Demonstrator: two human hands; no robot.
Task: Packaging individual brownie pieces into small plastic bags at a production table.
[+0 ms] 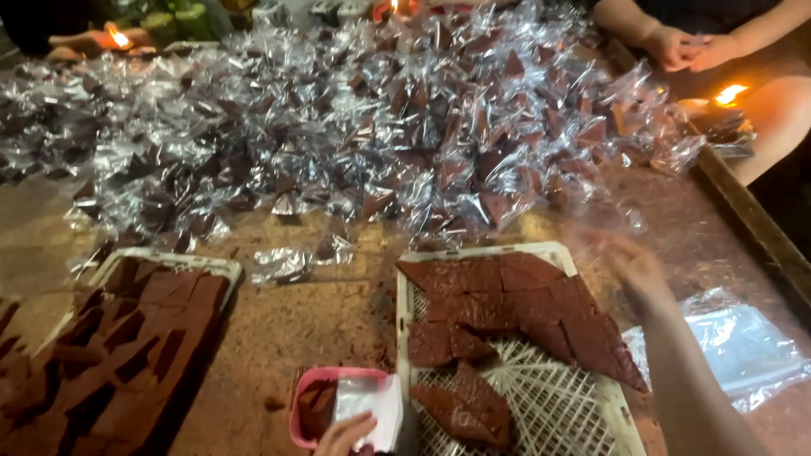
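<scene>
My right hand (635, 268) is blurred with motion, raised at the right edge of a white lattice tray (557, 405) that carries flat dark red triangular pieces (507, 295); whether it holds anything I cannot tell. At the bottom edge my left hand (345, 436) pinches a small clear plastic bag (372, 404) over a pink tub (302, 397). Beyond the trays lies a wide heap of clear-wrapped dark triangles (380, 127).
A second white tray (211, 266) of dark red slabs sits at the left. A stack of clear bags (743, 342) lies at the right. Other people's hands (688, 46) rest at the far right near a small flame (731, 93); another flame (118, 36) burns far left.
</scene>
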